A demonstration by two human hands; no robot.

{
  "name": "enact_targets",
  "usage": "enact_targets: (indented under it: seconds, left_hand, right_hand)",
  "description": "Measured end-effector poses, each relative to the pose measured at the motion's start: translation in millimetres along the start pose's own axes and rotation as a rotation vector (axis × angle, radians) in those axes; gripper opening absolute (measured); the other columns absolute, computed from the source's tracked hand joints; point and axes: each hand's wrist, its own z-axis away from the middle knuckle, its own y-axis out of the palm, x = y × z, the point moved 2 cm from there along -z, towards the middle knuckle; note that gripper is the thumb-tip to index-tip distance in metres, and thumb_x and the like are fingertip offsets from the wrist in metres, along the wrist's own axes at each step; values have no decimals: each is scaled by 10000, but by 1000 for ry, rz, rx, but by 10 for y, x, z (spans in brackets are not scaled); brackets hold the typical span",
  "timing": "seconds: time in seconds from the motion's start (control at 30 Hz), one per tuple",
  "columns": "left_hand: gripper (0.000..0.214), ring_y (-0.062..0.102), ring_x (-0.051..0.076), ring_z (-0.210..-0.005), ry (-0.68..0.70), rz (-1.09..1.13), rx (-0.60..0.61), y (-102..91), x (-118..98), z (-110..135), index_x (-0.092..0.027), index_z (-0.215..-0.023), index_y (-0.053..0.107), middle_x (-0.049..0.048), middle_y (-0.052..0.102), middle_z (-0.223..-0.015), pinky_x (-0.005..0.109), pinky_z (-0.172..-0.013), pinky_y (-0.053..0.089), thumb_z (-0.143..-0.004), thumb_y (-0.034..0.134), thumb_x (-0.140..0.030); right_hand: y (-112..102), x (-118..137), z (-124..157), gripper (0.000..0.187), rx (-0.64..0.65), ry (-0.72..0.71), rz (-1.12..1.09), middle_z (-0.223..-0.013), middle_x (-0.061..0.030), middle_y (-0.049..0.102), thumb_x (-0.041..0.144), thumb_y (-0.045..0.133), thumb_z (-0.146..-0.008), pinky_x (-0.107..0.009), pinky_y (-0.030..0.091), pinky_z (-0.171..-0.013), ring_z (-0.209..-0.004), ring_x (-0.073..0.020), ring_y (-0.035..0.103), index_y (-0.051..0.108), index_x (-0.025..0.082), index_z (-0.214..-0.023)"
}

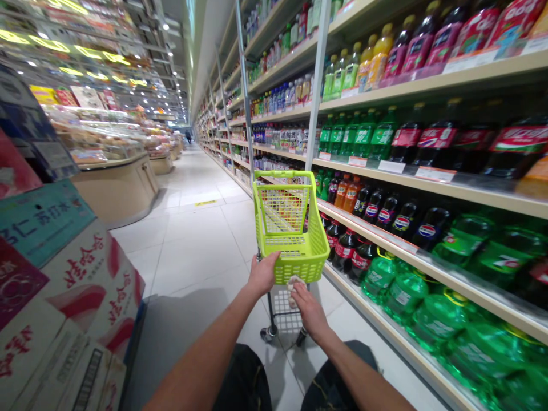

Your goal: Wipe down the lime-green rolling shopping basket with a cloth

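In a supermarket aisle, close to the drinks shelves (428, 188) on the right, a small green cart (314, 240) stands on the pale tiled floor (192, 251) straight ahead of the person. Its plastic basket is tilted a little, with a mesh flap standing upright inside it, and it rides on a dark frame with small wheels (269, 334) below.

The left hand (263, 274) is closed over the near rim of the basket at its left corner, the fingers curled over the edge and the forearm reaching up from the lower left. The right hand (309, 308) sits lower and just to the right, its fingers bunched around a white cloth (294, 283) that is pressed against the outside of the basket's near wall, at its bottom edge. The two hands are near each other but not touching.

Just beside the cart, the low shelves hold dark cola bottles (387, 214), and large green bottles (405, 291) lie along the bottom shelf nearer the person. Higher shelves carry more green, red and purple drinks. On the left, stacked cardboard boxes (81, 285) with red print stand close to the person, and a curved display surface (115, 182) lies farther up the aisle, well apart from the cart.
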Motion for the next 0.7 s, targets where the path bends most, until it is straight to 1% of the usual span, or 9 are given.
enact_targets:
  seconds: [0.1, 0.2, 0.27, 0.33, 0.4, 0.47, 0.6, 0.67, 0.7]
  left_hand:
    - [558, 420, 148, -1189, 5, 21, 22, -37, 14, -8, -234, -1279, 310, 31, 481, -1287, 477, -1061, 82, -736, 341, -111]
    - [616, 451, 150, -1161, 1, 37, 79, -79, 26, -35, -235, -1318, 214, 29, 521, -1248, 491, -1047, 103, -732, 362, -116]
    - [630, 448, 153, -1165, -14, 43, 105, -95, 38, -44, -238, -1325, 190, 30, 519, -1251, 492, -1040, 123, -732, 369, -123]
    - [618, 433, 159, -1179, -30, 51, 98, -98, 57, -42, -238, -1320, 206, 34, 511, -1258, 489, -1035, 139, -734, 369, -129]
    - [614, 429, 159, -1183, -34, 61, 80, -88, 78, -34, -241, -1313, 226, 31, 508, -1261, 488, -1034, 143, -727, 357, -111]
    - [626, 435, 156, -1177, -27, 71, 68, -75, 94, -27, -243, -1309, 237, 29, 512, -1258, 487, -1034, 143, -713, 346, -86]
    - [626, 453, 165, -1161, -5, 62, 53, -65, 91, -24, -212, -1306, 252, 49, 519, -1250, 493, -1039, 134, -702, 356, -83]
    - [627, 456, 169, -1159, -5, 51, 46, -65, 76, -22, -197, -1303, 261, 56, 516, -1252, 498, -1043, 127, -695, 354, -75]
    - [634, 452, 169, -1162, -9, 48, 46, -63, 69, -19, -194, -1302, 265, 55, 512, -1256, 501, -1045, 121, -688, 352, -67]
  right_hand:
    - [-114, 157, -324, 435, -63, -21, -24, -1279, -84, 472, 39, 375, -817, -406, 367, -996, -1256, -177, 315, 494, 194, -1205]
    - [-37, 233, -610, 401, -69, -49, 7, -1281, -87, 468, 55, 387, -827, -413, 345, -1008, -1269, -180, 291, 512, 184, -1186]
    - [145, 235, -578, 333, -2, -76, 32, -1225, -94, 524, 85, 426, -831, -396, 383, -977, -1233, -184, 360, 563, 179, -1120]
    - [319, 228, -414, 268, 84, -112, 39, -1141, -93, 588, 106, 464, -823, -359, 427, -937, -1168, -183, 448, 611, 178, -1035]
    - [368, 227, -264, 237, 122, -142, 34, -1100, -94, 612, 119, 474, -823, -332, 452, -909, -1131, -183, 485, 629, 174, -994]
    - [258, 235, -252, 256, 77, -153, 23, -1142, -98, 586, 127, 451, -837, -342, 446, -919, -1166, -188, 450, 611, 170, -1032]
    - [-52, 208, -537, 340, -58, -137, 20, -1264, -89, 488, 104, 394, -859, -417, 368, -991, -1262, -192, 303, 529, 192, -1159]
    - [-57, 144, -575, 334, -62, -137, 44, -1248, -87, 505, 105, 396, -861, -426, 375, -983, -1258, -193, 310, 535, 200, -1149]
    - [-19, 103, -529, 319, -48, -142, 59, -1217, -88, 532, 109, 403, -860, -424, 394, -965, -1244, -194, 337, 550, 199, -1128]
